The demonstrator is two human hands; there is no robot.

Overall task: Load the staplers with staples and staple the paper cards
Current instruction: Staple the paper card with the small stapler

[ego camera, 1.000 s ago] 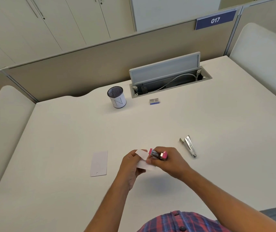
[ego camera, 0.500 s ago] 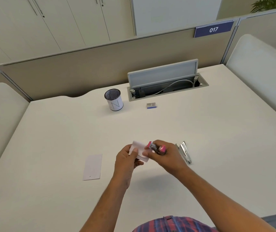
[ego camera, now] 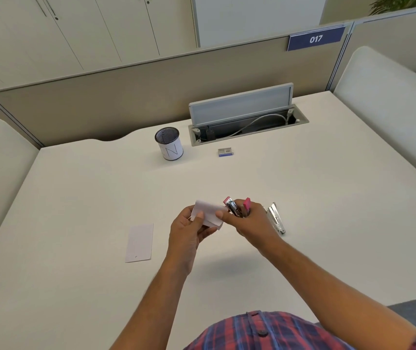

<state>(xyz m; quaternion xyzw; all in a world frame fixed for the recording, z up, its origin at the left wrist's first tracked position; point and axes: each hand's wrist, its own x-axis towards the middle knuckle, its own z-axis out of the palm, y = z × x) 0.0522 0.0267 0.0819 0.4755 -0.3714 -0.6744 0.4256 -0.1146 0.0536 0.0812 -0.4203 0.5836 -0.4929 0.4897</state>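
Head view looks down on a pale counter (ego camera: pixel 302 198) where 2 bare hands meet above the surface, well in front of the pen cup (ego camera: pixel 169 144), which stands near the back edge.

Left hand (ego camera: pixel 189 227) pinches a small stack of white paper cards (ego camera: pixel 208 214) between thumb and curled fingers, so its grip is closed on the cards. The cards tilt up, their long axis running from the left hand toward the right hand.

Right hand (ego camera: pixel 248 221) has its fingers curled round a pink stapler (ego camera: pixel 236 207), its grip closed on it. The stapler's long axis runs roughly left to right, and its metal front end points left, toward the edge of the cards. Whether that end touches the cards or only sits just beside them cannot be told.

A silver stapler (ego camera: pixel 276 218) lies on the counter just right of the right hand, far in front of the pen cup and to its right. Its long axis runs near to far with a slight slant, and its 2 arms are spread apart at the far end.

One single paper card (ego camera: pixel 140 243) lies flat on the counter in front of the pen cup and slightly left, long axis running near to far. A small staple box (ego camera: pixel 225 152) lies to the right of the pen cup, just in front of the open cable tray (ego camera: pixel 248 127).
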